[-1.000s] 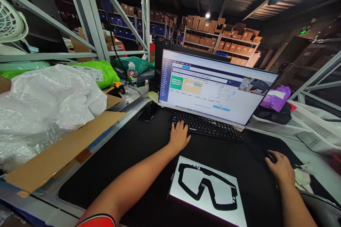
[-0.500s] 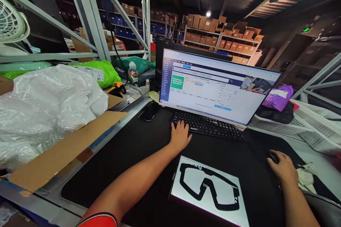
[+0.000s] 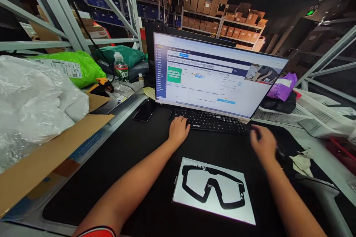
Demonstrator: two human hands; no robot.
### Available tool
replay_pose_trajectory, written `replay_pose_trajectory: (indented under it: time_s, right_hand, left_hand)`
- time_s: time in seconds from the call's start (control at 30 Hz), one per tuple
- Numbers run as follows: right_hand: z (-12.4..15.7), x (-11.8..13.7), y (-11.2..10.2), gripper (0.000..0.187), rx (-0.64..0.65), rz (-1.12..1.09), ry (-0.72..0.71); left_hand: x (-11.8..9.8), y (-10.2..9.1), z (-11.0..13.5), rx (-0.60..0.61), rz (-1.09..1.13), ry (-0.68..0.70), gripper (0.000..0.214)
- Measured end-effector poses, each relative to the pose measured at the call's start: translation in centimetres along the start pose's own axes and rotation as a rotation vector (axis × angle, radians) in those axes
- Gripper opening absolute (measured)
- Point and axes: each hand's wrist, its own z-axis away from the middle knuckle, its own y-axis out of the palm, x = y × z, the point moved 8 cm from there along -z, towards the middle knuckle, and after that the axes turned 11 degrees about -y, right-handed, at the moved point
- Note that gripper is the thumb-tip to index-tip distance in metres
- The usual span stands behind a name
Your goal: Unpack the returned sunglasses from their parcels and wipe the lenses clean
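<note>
The left forearm (image 3: 125, 196) and right forearm (image 3: 292, 203) are bare; the left sleeve (image 3: 94, 232) is red with a black-and-white edge.

A black desk mat (image 3: 83, 192) covers the desk top. On it, a flat goggles box (image 3: 213, 189) lies at six o'clock, with a keyboard (image 3: 208, 121) at twelve, a phone (image 3: 144, 110) at eleven and a mouse (image 3: 281, 153) at three. A monitor (image 3: 219, 74) stands beyond the keyboard, and a cardboard box (image 3: 41, 163) sits just beside the mat at nine.
</note>
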Motion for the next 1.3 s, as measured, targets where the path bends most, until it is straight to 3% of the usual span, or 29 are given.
replay_pose_trajectory:
  time_s: [0.1, 0.17, 0.23, 0.33, 0.57, 0.8, 1.13, 1.3]
  right_hand:
    - [-3.5, 9.3, 6.6, 0.036, 0.22, -0.177, -0.24]
    - [-5.1, 12.9, 10.4, 0.043, 0.289, -0.211, -0.305]
    - [-6.6, 14.6, 13.3, 0.047, 0.314, -0.205, -0.304]
    - [-8.0, 15.0, 15.5, 0.048, 0.313, -0.174, -0.252]
    - [-7.8, 14.9, 16.3, 0.049, 0.297, -0.165, -0.185]
    - [-7.3, 14.3, 16.2, 0.049, 0.274, -0.164, -0.127]
    - [-6.8, 14.2, 16.0, 0.043, 0.229, -0.21, -0.118]
    - [-6.8, 14.2, 15.9, 0.038, 0.221, -0.238, -0.114]
  left_hand:
    - [0.3, 0.0, 0.1, -0.014, 0.009, -0.012, 0.028]
    - [0.5, -0.1, 0.1, -0.035, 0.006, -0.033, 0.032]
    - [0.9, -0.4, 0.1, -0.069, 0.002, -0.079, 0.042]
    - [1.6, -0.6, -0.1, -0.109, -0.004, -0.162, 0.061]
    - [2.4, 0.2, -0.4, -0.081, -0.032, -0.282, 0.078]
    - [1.7, 0.1, -0.6, -0.037, -0.08, -0.241, 0.072]
    - [0.7, -0.3, -0.4, -0.077, -0.109, -0.163, 0.067]
    - [-0.3, -0.1, -0.2, -0.043, -0.101, -0.072, 0.046]
